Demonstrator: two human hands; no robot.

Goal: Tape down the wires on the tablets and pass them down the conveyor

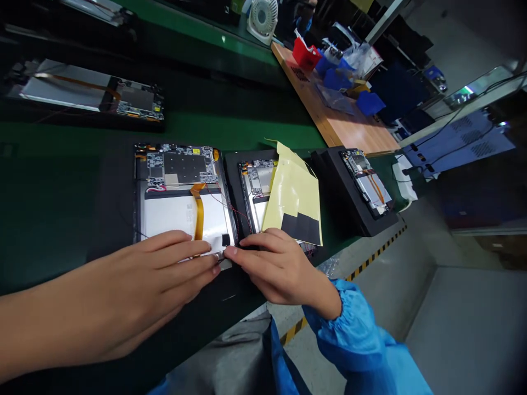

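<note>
An opened tablet point(181, 211) lies on a black pad, its circuit board, white battery and orange ribbon cable point(198, 214) exposed. My left hand point(164, 274) reaches across its near edge, thumb and index finger pressed together by the lower right corner. My right hand point(280, 266) meets it there with closed fingers, its index tip beside a small piece of black tape point(225, 240). What lies between the fingertips is too small and covered to name. Just beyond the right hand, a yellow sheet point(294, 192) with black patches partly covers a second opened tablet point(259, 181).
Another opened tablet point(366, 181) rests on a black foam block point(346, 203) at the right. Farther left lies one more opened tablet point(94, 93). A white fan point(263, 19), a red bin point(306, 55) and blue bins point(337, 79) stand at the back. Thin red wires run between the two nearest tablets.
</note>
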